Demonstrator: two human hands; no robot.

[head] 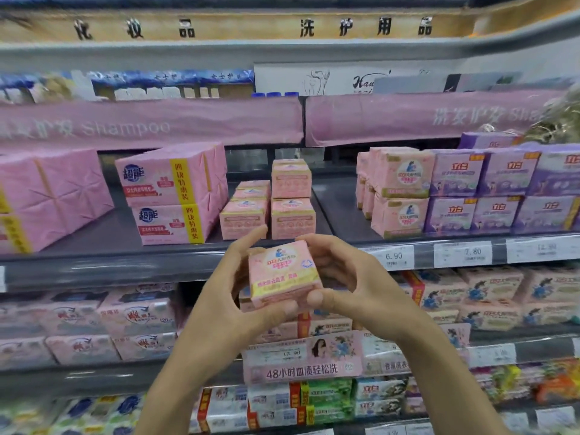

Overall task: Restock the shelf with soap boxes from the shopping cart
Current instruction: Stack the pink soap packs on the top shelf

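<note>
A pink soap box [284, 274] with a yellow band is held up in front of the shelf, just below the dark shelf board [103, 246]. My left hand [232, 296] grips its left side and bottom. My right hand [348, 284] grips its right side, thumb under the front corner. Behind it on the shelf stand matching pink soap boxes [270, 202] in short stacks. The shopping cart is out of view.
Big pink multi-packs [175, 193] stand to the left of the stacks, and pink and purple packs [455, 189] fill the shelf to the right. Price tags [461, 254] line the shelf edge. Lower shelves [301, 356] are packed with soap bars.
</note>
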